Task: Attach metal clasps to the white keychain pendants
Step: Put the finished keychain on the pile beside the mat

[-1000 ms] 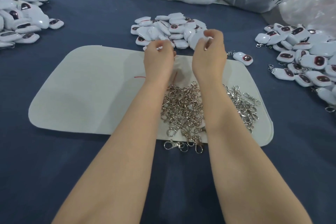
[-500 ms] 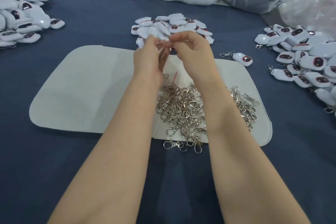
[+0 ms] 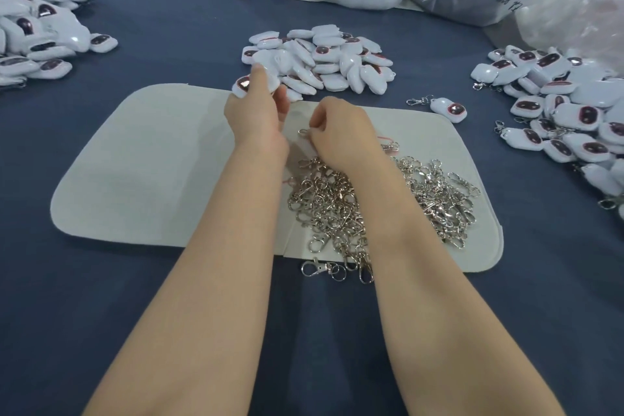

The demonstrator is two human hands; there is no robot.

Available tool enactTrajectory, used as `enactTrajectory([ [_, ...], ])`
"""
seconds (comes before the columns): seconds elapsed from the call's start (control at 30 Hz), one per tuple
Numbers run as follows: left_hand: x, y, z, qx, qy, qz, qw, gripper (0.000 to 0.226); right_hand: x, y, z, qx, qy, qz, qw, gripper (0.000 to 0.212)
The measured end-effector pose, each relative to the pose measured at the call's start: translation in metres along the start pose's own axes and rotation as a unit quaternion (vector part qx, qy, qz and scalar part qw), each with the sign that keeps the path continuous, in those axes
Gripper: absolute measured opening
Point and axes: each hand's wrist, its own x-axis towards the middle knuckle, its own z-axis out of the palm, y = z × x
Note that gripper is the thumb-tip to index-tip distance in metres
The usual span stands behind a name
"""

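1. Since half a second ago, the right hand [image 3: 341, 132] drops nearer, away from the left hand [image 3: 256, 115], to the far edge of the heap of silver metal clasps [image 3: 337, 206].
2. Its fingertips pinch one clasp [image 3: 304, 132].
3. Left fingers grip a white plastic pendant with a dark red oval [image 3: 246, 84], at the far edge of the pale felt mat [image 3: 135, 162], beside the pendant pile [image 3: 320, 57].

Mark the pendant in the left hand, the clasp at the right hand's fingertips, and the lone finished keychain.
pendant [image 3: 243, 83], head view: its dark face.
clasp [image 3: 304, 132], head view: the protruding loop.
finished keychain [image 3: 439, 107], head view: the white body.
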Motion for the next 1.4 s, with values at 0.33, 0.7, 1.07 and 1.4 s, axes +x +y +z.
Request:
enactTrajectory([
  [0.33,-0.006,-0.01,0.005,0.08,-0.064,0.006,0.995,0.008,-0.003,-0.001,-0.013,-0.008,-0.043,-0.005,0.999,0.02],
  [0.7,-0.003,-0.013,0.005,0.079,-0.068,0.003,0.995,0.02,0.001,-0.002,-0.014,-0.027,-0.076,-0.002,0.997,0.024],
  [1.07,-0.002,-0.016,0.004,0.126,-0.081,0.013,0.989,0.035,0.005,-0.002,-0.007,-0.023,-0.076,0.004,0.997,0.018],
  [1.4,-0.007,-0.02,0.007,0.336,-0.147,0.102,0.925,0.009,0.007,0.022,-0.02,0.394,0.102,0.075,0.91,0.007],
])
